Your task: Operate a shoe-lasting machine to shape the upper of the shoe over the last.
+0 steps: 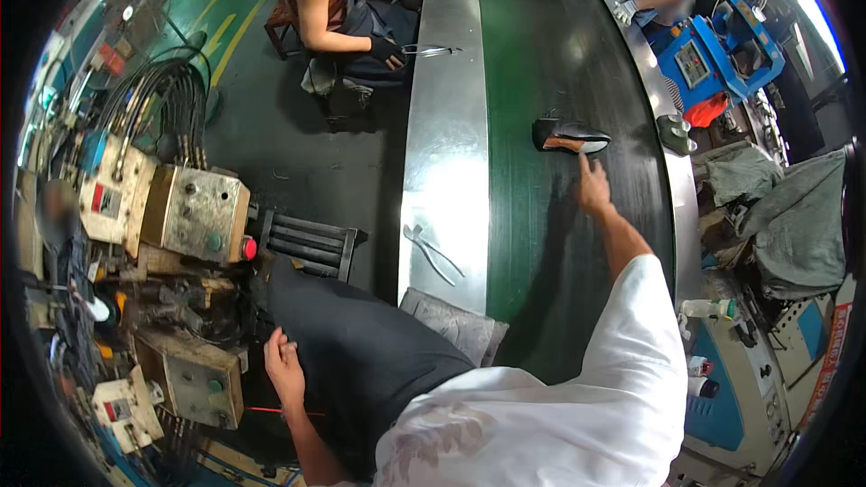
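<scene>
Left hand (pixel 285 372) empty, loosely curled, right hand (pixel 594 189) unclenched, reaching for the glossy black, orange-and-white low-cut shoe (pixel 554 133), which a clumsy fingertip nudge could knock askew!

Shoe (pixel 570 136): on conveyor belt (pixel 555 45). Right hand (pixel 593 188): over belt, at shoe's near side. Ledge (pixel 446 126): along belt's left edge; pincers (pixel 424 244) on it, just beyond cloth (pixel 451 323). Stool (pixel 307 242): left of ledge. Co-worker (pixel 347 11): beyond stool, left of ledge. Upper control box (pixel 197 214): left of stool. Left hand (pixel 285 370): right of lower control box (pixel 191 381).
</scene>
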{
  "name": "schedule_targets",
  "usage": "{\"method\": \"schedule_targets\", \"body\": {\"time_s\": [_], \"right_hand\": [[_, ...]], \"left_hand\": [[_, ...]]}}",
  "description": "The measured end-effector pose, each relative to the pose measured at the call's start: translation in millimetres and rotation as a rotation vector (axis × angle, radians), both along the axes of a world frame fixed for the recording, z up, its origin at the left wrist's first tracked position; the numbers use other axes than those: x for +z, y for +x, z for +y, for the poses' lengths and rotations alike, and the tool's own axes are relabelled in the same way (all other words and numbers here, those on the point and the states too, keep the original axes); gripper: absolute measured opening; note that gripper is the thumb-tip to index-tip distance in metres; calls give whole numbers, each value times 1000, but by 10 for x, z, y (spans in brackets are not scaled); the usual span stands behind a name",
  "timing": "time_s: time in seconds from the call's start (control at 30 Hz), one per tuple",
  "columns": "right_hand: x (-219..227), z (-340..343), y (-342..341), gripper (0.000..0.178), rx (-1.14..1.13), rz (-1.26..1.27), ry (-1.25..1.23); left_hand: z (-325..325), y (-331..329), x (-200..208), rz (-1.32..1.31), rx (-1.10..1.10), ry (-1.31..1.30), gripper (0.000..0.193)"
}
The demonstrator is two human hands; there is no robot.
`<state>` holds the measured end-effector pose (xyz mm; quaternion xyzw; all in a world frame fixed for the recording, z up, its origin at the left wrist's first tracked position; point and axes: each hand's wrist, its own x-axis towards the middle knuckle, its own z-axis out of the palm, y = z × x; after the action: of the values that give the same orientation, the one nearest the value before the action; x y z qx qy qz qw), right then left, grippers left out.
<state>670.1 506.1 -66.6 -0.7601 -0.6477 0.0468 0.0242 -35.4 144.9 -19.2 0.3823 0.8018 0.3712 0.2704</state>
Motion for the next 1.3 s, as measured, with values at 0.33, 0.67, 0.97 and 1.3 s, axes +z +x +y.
{"method": "schedule_targets", "body": {"time_s": [0.33,0.67,0.97,1.3], "right_hand": [[-225,1535,493,74,40,-433,-234],[-389,1021,546,130,-115,443,-280],[-772,-705,-689,124,-271,960,-34],[946,-1535,-3862,117,388,1248,-455]], "left_hand": [[-670,-409,-289,168,64,-464,39],[-531,-525,-216,201,0,-337,35],[779,462,179,45,-329,114,34],[1503,635,1186,-152,-406,500,48]]}}
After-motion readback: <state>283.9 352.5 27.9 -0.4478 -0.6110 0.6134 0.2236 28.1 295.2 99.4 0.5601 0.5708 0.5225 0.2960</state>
